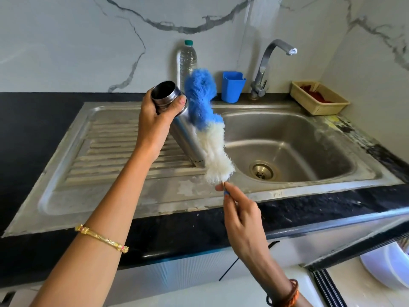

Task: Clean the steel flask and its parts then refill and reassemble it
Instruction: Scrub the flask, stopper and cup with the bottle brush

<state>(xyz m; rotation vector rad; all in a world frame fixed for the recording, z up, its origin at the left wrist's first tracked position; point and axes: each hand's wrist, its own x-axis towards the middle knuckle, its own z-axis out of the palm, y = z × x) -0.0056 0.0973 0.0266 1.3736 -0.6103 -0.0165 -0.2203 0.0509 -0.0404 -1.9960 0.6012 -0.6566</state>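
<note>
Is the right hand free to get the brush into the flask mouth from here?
Probably yes. The flask mouth is open and uncovered, tilted up in the left hand; the brush, pinched by the right hand, lies alongside, outside it.

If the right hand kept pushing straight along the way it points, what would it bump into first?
Probably the steel flask. The right hand points up and left along the bottle brush, whose bristles lie beside the flask's body, outside its mouth. Depth is hard to judge, so it might slide past.
</note>
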